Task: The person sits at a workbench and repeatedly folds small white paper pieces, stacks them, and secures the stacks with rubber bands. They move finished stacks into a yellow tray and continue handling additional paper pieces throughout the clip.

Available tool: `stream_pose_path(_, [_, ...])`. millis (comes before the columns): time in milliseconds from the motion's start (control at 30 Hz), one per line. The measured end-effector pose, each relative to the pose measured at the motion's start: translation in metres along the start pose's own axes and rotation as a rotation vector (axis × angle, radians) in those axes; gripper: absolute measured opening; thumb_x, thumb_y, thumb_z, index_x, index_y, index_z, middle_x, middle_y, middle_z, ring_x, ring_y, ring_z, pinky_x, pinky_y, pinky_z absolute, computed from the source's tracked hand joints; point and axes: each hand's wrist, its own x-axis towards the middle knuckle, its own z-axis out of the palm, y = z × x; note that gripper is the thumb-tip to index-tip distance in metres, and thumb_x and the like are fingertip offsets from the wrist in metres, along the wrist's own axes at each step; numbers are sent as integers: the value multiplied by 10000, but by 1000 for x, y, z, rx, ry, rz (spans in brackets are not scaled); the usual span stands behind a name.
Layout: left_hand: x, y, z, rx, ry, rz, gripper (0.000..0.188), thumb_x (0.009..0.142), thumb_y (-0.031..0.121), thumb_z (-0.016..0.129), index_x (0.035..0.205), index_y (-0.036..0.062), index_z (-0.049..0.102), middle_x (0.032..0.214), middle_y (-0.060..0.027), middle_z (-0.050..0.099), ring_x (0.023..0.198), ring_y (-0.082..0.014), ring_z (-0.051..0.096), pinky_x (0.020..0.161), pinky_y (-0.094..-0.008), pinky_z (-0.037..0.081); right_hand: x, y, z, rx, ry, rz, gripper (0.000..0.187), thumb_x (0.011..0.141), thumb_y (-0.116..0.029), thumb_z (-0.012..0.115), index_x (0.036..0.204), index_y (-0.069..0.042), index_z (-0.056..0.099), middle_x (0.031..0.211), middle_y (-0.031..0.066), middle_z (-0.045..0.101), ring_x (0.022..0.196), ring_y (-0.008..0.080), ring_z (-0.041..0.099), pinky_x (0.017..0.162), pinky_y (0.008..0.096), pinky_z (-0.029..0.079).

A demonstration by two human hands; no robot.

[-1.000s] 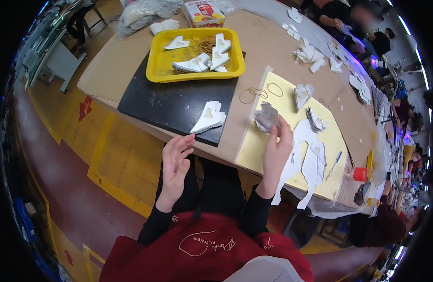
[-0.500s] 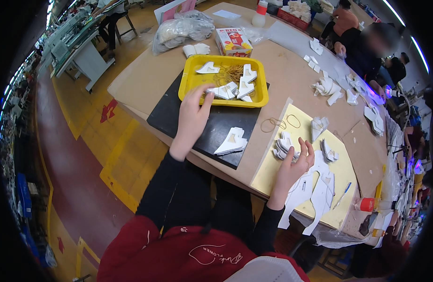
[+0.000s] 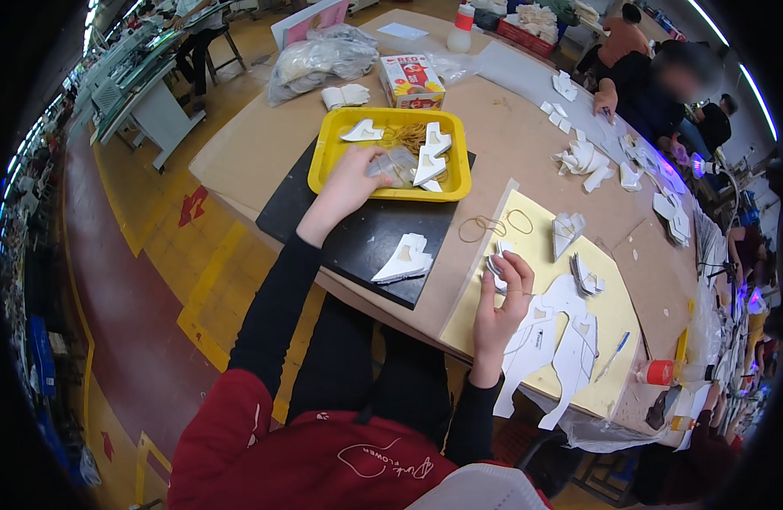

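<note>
My left hand (image 3: 350,183) reaches into the yellow tray (image 3: 451,194), thumb and fingers closed on a greyish stack of cut pieces (image 3: 396,165). Other white cut pieces (image 3: 432,155) and a heap of rubber bands (image 3: 406,136) lie in the tray. My right hand (image 3: 503,310) hovers over the yellow sheet (image 3: 468,319), fingers apart, around a small stack of white pieces (image 3: 496,262) that they partly cover; contact is unclear. Two more stacks, one upright (image 3: 566,231) and one beside it (image 3: 587,276), stand close by, near large white cut-outs (image 3: 571,340).
On the black mat (image 3: 340,234) lies another white stack (image 3: 406,259). Loose rubber bands (image 3: 483,228) rest by the yellow sheet. Behind the tray are a box (image 3: 412,82) and a plastic bag (image 3: 323,64). A pen (image 3: 613,355) lies right; a co-worker (image 3: 663,89) sits across.
My left hand has moved deeper into the tray, and the stack at its fingers now shows a greyish face instead of white. My right hand has shifted left, closer to the small stack.
</note>
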Motion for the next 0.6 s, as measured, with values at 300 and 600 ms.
stream_pose_path(300, [-132,91,-3,-677,-61,-118,465,863,30,711,1260,-46,482,1046,-112,704,952,-98,635,836,-266,522,-15,-52,32,288,-80,-93,323,738,34,793,1047,-45,745,973,93,642,824,201,640,696,288,526])
stream_pose_path(600, [-192,77,13,-615,-7,-171,572,781,99,813,1269,-74,568,1049,-187,716,930,-165,710,797,-297,558,-57,-37,23,320,-228,11,177,747,53,774,899,-8,708,889,102,633,789,205,644,687,295,525])
